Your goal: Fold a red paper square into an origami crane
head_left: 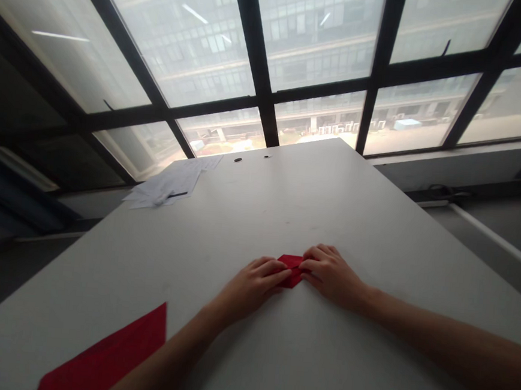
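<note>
A small piece of folded red paper (pixel 292 261) lies on the white table, its corners angled and a crease running across its middle. My left hand (pixel 260 279) is on its left side, fingertips pressed down on the paper. From the right, my right hand (pixel 329 272) grips the other edge between fingers and thumb. Both hands partly cover the paper, so its full outline is hidden. A larger red sheet (pixel 113 351) rests at the lower left, partly behind my left forearm.
White paper sheets (pixel 171 182) lie at the table's far left with a dark pen (pixel 178 195) on them. The white table (pixel 260 201) has two round holes near its far edge. Large dark-framed windows (pixel 322 37) stand beyond it.
</note>
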A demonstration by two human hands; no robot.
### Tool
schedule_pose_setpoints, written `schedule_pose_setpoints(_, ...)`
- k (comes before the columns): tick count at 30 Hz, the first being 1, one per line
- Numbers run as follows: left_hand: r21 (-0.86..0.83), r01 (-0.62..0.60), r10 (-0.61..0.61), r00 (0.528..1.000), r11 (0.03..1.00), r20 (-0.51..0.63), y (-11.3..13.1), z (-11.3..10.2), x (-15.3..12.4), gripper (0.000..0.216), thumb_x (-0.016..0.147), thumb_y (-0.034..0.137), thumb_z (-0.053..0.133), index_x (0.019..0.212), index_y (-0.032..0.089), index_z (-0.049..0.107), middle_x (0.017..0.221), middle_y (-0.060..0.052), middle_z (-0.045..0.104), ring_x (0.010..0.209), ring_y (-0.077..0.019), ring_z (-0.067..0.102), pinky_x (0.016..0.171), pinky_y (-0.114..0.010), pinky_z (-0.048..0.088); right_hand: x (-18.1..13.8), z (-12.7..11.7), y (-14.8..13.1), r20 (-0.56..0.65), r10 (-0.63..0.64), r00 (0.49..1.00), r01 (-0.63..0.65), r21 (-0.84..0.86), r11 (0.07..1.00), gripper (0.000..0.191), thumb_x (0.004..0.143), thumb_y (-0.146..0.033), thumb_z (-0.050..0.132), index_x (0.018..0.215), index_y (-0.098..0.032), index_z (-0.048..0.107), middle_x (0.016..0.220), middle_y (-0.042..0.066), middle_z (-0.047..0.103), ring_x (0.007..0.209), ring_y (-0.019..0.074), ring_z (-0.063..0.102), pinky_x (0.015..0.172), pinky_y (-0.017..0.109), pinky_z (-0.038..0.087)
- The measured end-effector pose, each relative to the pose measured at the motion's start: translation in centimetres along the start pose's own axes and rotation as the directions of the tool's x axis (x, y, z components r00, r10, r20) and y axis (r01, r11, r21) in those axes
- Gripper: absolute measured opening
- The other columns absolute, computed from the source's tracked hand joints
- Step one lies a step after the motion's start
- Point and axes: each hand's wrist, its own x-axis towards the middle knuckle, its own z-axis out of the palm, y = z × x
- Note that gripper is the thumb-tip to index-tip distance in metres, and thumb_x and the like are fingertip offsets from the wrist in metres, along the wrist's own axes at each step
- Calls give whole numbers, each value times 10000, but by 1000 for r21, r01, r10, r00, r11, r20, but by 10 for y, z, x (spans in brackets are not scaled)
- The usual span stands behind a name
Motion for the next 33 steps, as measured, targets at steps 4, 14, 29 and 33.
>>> schedule_pose_setpoints(4, 93, -56, 57, 998, 994, -7, -4, 3, -2, 338, 983, 225, 511, 1314, 252, 575, 1234, -70, 656, 1152, -212, 583, 999, -417, 520, 0, -1, 1, -3, -17, 1000, 17, -6, 1000, 97, 919, -232, 628, 951, -226, 720, 1014, 53, 665, 971, 194, 565, 934, 367, 377)
schedule_pose_setpoints(14, -143, -10, -2, 996, 990, -88, -9, 0, -1, 271, 979, 229, 518, 1216, 243, 650, 1194, -68, 684, 1100, -175, 610, 967, -336, 532, 1, -1, 5, 17, -70, 997, 71, -30, 997, 140, 921, -307, 638, 1018, -231, 704, 1045, 63, 674, 1007, 209, 565, 927, 364, 368)
schedule_pose_setpoints(29, -838, 483, -659, 720, 255, 215, 18, -8, 11, 392, 836, 481, 673, 929, 111, 760, 840, -86, 754, 711, -204, 683, 629, -272, 511, 5, -2, 3, -180, 305, 935, -150, 580, 801, 182, 891, -317, 614, 991, -191, 699, 810, 41, 734, 713, 175, 666, 651, 292, 525)
schedule_pose_setpoints(33, -786, 526, -642, 733, 326, 224, 12, -6, 11, 380, 856, 464, 648, 960, 115, 758, 839, -85, 753, 699, -198, 673, 598, -258, 488, 9, -2, 8, -79, 328, 942, -209, 627, 750, 162, 874, -293, 611, 861, -172, 718, 768, 33, 727, 683, 164, 646, 601, 264, 498)
